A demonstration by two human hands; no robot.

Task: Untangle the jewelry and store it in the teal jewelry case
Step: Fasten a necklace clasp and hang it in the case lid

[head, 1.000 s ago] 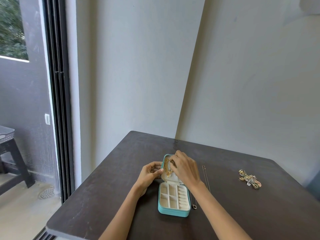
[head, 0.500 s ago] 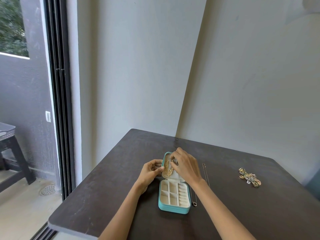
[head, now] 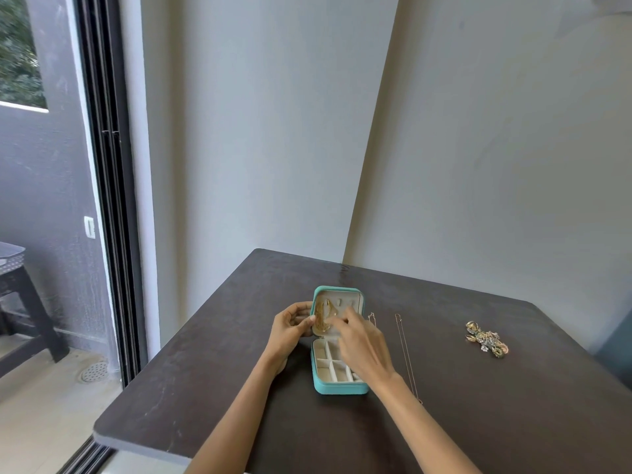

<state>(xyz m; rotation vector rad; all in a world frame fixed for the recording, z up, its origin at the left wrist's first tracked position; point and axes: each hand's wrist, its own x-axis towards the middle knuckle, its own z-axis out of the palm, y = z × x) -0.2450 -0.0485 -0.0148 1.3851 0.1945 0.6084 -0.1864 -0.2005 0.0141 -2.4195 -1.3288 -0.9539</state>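
My left hand [head: 290, 328] gripping case [head: 340, 388] lid edge, right hand [head: 362, 347] fingers curled over gold chain [head: 323, 319], pinch unclear.

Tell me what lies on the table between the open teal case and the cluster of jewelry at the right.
In the head view, a thin chain necklace lies stretched on the dark table between the teal case and the tangled cluster.

Open teal jewelry case [head: 337, 388] on dark table [head: 191, 371], left hand [head: 290, 328] gripping its raised lid, right hand [head: 362, 343] reaching gold chains [head: 323, 318] inside (fingertips blurred), thin necklace [head: 407, 357] beside, jewelry cluster [head: 487, 338] well apart.
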